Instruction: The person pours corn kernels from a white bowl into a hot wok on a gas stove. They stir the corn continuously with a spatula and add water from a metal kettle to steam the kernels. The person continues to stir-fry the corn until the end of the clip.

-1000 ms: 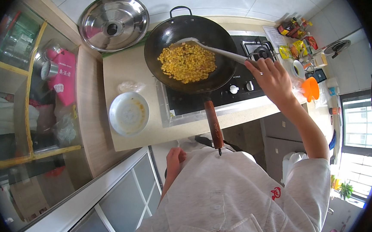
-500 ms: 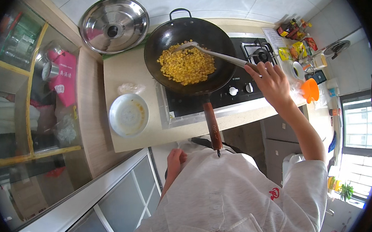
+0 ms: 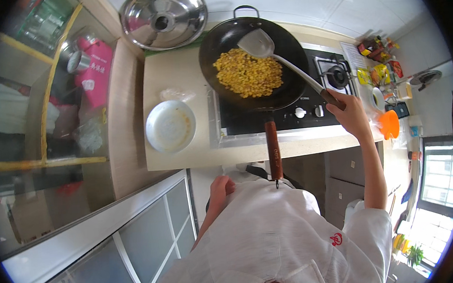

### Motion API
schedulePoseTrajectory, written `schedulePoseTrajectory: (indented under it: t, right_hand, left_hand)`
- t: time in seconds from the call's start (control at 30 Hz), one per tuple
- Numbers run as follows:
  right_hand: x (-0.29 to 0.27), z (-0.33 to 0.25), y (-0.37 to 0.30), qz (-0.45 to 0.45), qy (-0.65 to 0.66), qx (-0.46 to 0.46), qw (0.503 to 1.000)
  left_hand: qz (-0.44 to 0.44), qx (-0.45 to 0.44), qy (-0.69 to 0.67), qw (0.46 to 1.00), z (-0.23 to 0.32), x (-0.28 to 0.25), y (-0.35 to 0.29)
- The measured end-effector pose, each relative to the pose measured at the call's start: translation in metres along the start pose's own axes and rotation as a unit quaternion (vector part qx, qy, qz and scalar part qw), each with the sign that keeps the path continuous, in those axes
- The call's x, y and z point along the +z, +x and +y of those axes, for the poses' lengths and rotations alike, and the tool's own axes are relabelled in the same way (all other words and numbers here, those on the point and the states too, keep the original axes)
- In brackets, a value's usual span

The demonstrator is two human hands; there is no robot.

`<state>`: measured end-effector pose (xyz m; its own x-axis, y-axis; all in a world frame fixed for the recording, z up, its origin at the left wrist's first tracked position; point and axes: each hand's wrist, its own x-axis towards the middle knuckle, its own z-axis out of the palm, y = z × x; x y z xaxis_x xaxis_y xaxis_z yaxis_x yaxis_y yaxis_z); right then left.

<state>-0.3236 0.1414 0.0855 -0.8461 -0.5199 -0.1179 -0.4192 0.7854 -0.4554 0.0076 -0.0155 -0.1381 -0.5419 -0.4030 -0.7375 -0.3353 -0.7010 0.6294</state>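
Note:
My right hand [image 3: 351, 113] is closed round the dark handle of a metal wok spatula [image 3: 294, 69]. The broad blade is over the far side of a black wok [image 3: 291, 47], next to the heap of food. That food is a loose mound of yellow kernels [image 3: 245, 74] that look like corn, with small brownish bits among them. The wok sits on the left side of a black gas hob [image 3: 246, 123], its wooden handle [image 3: 273, 148] pointing toward me. My left hand [image 3: 222, 188] hangs by my waist, left of that handle, with curled fingers and nothing visible in it.
A white bowl [image 3: 171, 126] with some residue and a crumpled clear plastic bag [image 3: 177, 94] lie left of the hob. A steel lid [image 3: 186, 19] leans behind them. An orange container [image 3: 389, 125] and seasoning packets [image 3: 380, 74] stand at right. Glass-fronted shelves [image 3: 70, 84] rise on the left.
The spatula blade has come up out of the kernels and turned, so its broad face shows. My view has shifted, moving the counter rightward in the picture. My left hand stays by my waist.

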Motion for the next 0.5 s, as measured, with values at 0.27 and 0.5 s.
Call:
schedulePoseTrajectory:
  t: [0.27,0.5]
  right_hand:
    - [0.022,0.022,0.009,-0.138,0.145,0.009,0.98]
    - [0.038,0.062,-0.015,-0.099,0.224,0.013,0.97]
  left_hand:
    - [-0.085,0.221,0.268,0.934,-0.014,-0.032,0.017]
    - [-0.106,0.007,0.017,0.994,0.023,0.009,0.025]
